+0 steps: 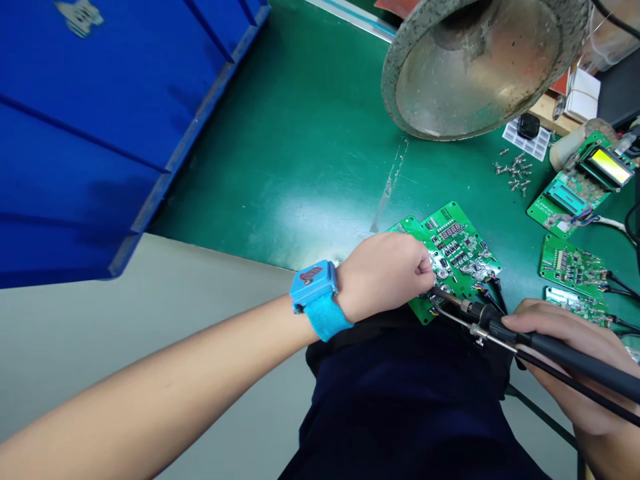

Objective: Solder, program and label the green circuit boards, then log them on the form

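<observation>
While a blue plastic bin (100, 120) is filling the upper left, it is showing only its ribbed outside, so its contents are staying hidden. A clear plastic bag (613, 40) is sitting at the far upper right; I cannot tell what it is holding.

The green tabletop (300, 133) is stretching open between the bin and the boards, its near edge running slantwise above a grey floor (100, 333). Dark clothing (410, 400) is crowding that edge just below the work.

A display circuit board (470, 257), bearing a 4-digit readout, is lying near the edge, with a second circuit board (411, 225) lying against its left side. The left hand (390, 270), wearing a blue wrist strap (327, 317), is covering part of the second board; its fingers are curling inward, and I cannot tell whether they are pinching anything. The right hand (575, 330) is wrapping its fingers around a soldering iron (550, 348), whose tip is pointing just beside the left fingertips.

A flared metal hood (470, 80) is hanging over the far side, blocking the view behind. Small metal parts (514, 184) are lying scattered near an LCD tester board (555, 220), and 2 wired circuit boards (567, 263) are resting beyond the right hand.
</observation>
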Available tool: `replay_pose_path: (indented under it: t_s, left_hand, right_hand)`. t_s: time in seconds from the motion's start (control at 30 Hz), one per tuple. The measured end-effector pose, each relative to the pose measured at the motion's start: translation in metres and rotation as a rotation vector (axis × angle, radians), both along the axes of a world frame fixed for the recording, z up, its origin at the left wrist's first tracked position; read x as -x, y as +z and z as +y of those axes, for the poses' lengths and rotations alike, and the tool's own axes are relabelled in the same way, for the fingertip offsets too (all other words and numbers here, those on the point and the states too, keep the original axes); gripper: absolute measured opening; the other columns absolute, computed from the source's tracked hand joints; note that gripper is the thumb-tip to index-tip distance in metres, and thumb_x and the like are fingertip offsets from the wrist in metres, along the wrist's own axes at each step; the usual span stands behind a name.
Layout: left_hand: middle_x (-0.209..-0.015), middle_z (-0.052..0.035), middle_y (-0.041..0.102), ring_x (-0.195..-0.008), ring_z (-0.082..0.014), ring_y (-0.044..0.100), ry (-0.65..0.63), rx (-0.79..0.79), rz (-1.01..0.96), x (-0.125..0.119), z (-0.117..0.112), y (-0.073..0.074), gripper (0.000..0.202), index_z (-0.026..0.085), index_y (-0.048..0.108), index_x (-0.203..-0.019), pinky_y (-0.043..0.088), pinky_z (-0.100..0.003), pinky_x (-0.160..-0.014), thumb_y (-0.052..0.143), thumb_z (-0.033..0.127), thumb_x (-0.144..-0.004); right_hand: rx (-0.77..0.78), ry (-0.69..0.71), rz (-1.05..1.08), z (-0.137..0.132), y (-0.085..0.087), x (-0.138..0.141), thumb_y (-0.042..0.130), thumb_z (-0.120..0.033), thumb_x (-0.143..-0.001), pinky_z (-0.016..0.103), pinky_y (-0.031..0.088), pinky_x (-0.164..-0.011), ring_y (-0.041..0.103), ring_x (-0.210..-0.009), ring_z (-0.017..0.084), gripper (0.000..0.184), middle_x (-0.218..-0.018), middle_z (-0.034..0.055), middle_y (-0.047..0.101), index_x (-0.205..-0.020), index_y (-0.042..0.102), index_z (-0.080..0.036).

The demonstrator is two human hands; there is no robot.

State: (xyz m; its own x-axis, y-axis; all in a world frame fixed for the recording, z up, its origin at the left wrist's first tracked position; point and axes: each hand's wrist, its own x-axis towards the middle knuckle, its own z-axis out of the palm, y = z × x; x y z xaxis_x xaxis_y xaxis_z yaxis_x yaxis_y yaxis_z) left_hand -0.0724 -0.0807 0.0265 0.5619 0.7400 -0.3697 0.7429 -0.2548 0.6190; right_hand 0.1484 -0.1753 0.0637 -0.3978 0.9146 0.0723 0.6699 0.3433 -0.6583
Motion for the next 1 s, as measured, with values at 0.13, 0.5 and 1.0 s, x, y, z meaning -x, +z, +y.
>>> replay_pose_path:
  t_s: [0.13,0.5,1.0]
  left_hand:
    - [-0.064,-0.0014,0.062,-0.058,-0.0111,0.050,0.000,-0.004,0.001,-0.0002,0.0003,0.0006,0.022,0.017,0.062,-0.057,0.028,-0.026,-0.051,0.050,0.017,-0.076]
    - [-0.063,-0.0017,0.061,-0.059,-0.0118,0.051,-0.001,-0.017,-0.008,-0.0008,-0.0007,0.0000,0.021,0.017,0.063,-0.059,0.031,-0.026,-0.053,0.051,0.017,-0.075]
    - [-0.068,-0.0021,0.064,-0.065,-0.0135,0.055,-0.010,-0.039,-0.034,-0.0008,-0.0025,-0.0039,0.020,0.016,0.064,-0.062,0.036,-0.027,-0.059,0.050,0.016,-0.076]
  right_hand:
    - [0.007,0.002,0.010,0.0002,-0.0009,-0.0013,0.059,-0.013,-0.080,0.023,0.054,-0.067,0.066,-0.075,0.016,0.022,-0.083,0.0032,0.069,-0.099,0.063,-0.022]
    - [0.003,0.043,0.038,0.0014,-0.0008,0.0002,0.058,-0.012,-0.081,0.026,0.053,-0.062,0.066,-0.075,0.018,0.021,-0.079,0.0035,0.067,-0.100,0.062,-0.021]
    - [-0.014,0.037,0.032,-0.0010,-0.0048,-0.0017,0.058,-0.013,-0.081,0.027,0.053,-0.059,0.066,-0.074,0.019,0.023,-0.078,0.0038,0.067,-0.101,0.062,-0.022]
